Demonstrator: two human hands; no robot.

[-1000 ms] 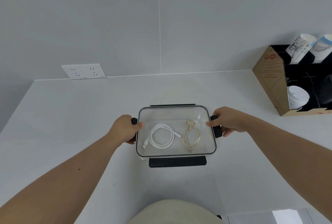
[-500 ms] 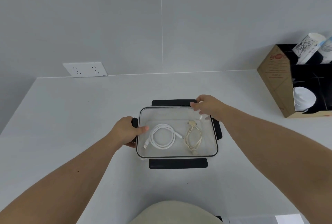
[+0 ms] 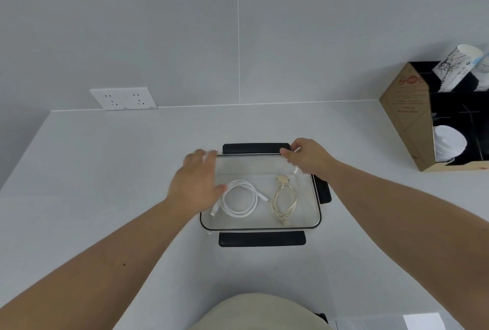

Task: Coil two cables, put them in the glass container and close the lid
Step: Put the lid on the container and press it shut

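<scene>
A rectangular glass container with a clear lid sits on the white counter in front of me. Inside lie a coiled white cable on the left and a coiled cream cable on the right. Black lid flaps stick out at the far side, the near side and the right side. My right hand rests on the far right corner, fingers at the far flap. My left hand, blurred, hovers over the left edge with fingers spread, holding nothing.
A cardboard box with black dividers and paper cups stands at the right. A white double socket is on the wall at the back left. A beige rounded shape fills the bottom edge.
My right hand left the right side flap and went to the far right corner. My left hand let go of the left flap and moved up along the left edge.
</scene>
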